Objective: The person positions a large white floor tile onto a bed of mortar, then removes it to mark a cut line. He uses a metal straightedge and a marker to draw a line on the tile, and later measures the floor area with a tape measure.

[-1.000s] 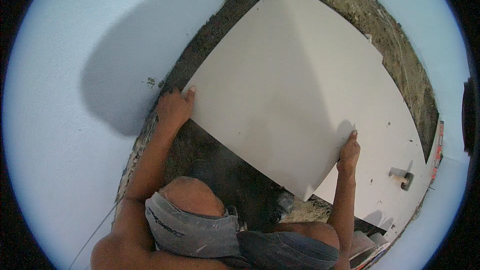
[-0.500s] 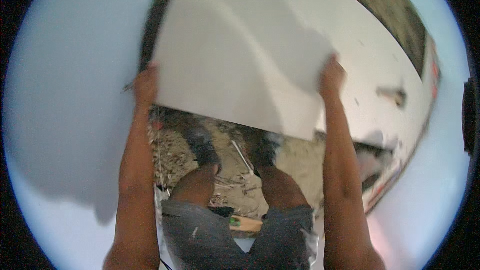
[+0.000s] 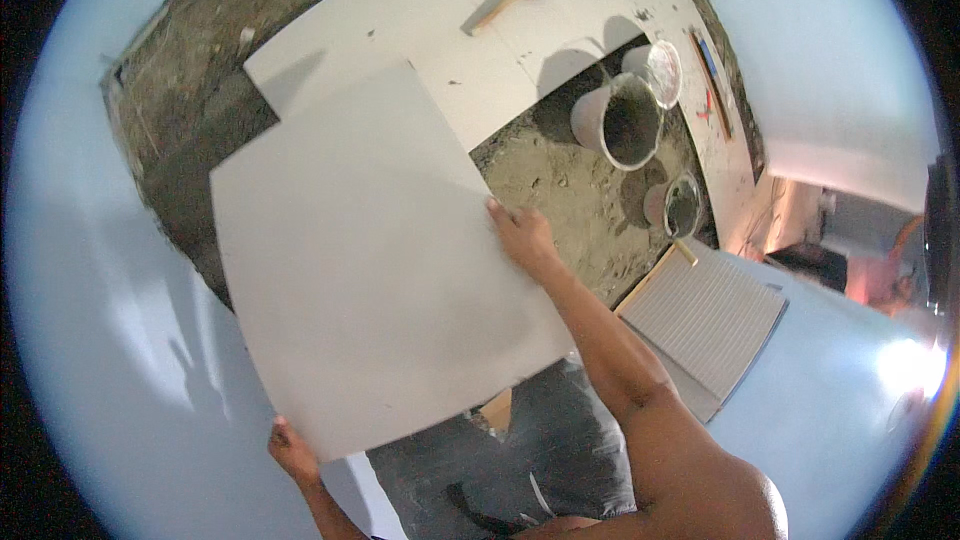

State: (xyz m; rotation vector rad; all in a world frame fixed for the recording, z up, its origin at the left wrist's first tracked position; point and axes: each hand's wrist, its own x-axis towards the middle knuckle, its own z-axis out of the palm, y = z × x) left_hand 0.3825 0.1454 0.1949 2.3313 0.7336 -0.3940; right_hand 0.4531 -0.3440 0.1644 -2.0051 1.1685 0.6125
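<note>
Over the front of the person's dark shorts [image 3: 500, 475], a large pale slab [image 3: 350, 270] is spanning the space between 2 hands. The left hand [image 3: 293, 450] is clamping its near left corner, thumb on top; the right hand [image 3: 524, 240] is gripping its right edge. Beyond it, a mallet [image 3: 508, 2] is lying on laid pale slabs [image 3: 400, 15]. 3 buckets [image 3: 590, 125] are standing around bare soil [image 3: 540, 190], and a ridged grey panel [image 3: 712, 302] is resting near the right forearm.
</note>
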